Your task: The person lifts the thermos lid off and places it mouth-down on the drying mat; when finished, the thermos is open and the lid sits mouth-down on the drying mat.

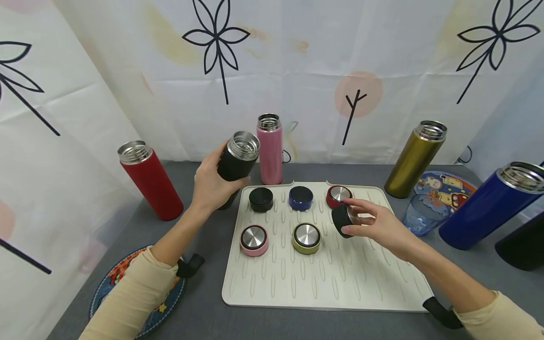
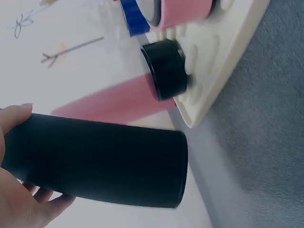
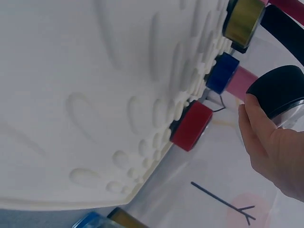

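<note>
My left hand [image 1: 207,185] grips a black bottle [image 1: 233,167] with a bare steel mouth, tilted and lifted off the table, as the left wrist view shows of its base. In my right hand [image 1: 379,225] a black lid [image 1: 341,221] with a steel face is pinched by thumb and fingers above the white ridged mat [image 1: 289,283]. Close behind that lid sits a red lid [image 1: 338,194]. Also on the mat are a black lid [image 1: 261,199], a blue lid [image 1: 300,198], a pink lid [image 1: 254,240] and a yellow-green lid [image 1: 306,238].
Lidless bottles stand around the mat: red [image 1: 153,184] at left, pink [image 1: 269,151] behind, gold [image 1: 414,160] and blue [image 1: 488,208] at right. A dark cylinder [image 1: 522,243] is at the right edge. A clear glass [image 1: 425,215] and patterned round mats [image 1: 450,184] lie on the grey table [image 1: 204,302].
</note>
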Motion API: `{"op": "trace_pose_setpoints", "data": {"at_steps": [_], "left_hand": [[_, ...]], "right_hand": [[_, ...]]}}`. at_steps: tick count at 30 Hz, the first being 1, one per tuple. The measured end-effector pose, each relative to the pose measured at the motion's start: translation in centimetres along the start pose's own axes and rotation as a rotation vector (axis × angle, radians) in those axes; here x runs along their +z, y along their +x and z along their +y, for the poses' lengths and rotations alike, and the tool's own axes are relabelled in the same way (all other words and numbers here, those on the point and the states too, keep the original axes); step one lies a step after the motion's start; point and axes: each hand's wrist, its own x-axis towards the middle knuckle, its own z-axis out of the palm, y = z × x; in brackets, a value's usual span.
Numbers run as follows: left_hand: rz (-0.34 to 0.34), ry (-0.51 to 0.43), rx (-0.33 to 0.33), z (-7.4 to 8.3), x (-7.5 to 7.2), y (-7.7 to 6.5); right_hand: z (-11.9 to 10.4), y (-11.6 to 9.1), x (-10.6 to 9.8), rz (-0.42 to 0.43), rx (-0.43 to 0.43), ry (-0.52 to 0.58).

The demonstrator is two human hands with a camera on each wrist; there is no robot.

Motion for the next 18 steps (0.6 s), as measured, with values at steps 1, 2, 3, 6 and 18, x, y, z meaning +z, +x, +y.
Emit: {"op": "trace_pose_setpoints", "data": {"at_steps": [1, 2, 3, 6, 18], "left_hand": [[0.014, -0.016, -0.017, -0.3, 0.0, 0.1], [0.027, -0.029, -0.037, -0.6, -0.1, 0.3], [0.037, -0.04, -0.059, -0.9, -0.1, 0.4], [0.07, -0.06, -0.123, -1.9, 0.0, 0.8], [0.125, -0.151, -0.303, -5.0, 0.1, 2.5]], "right_hand": [[0.2, 0.0, -0.1, -0.002, 0.003, -0.012], [0.4, 0.1, -0.1, -0.002, 0.004, -0.028], [0.6, 0.2, -0.2, -0.004, 0.005, -0.043], [1.4, 0.4, -0.3, -0.018, -0.003, -0.102], [2.9, 0.9, -0.1, -0.024, -0.087, -0.301]]}}
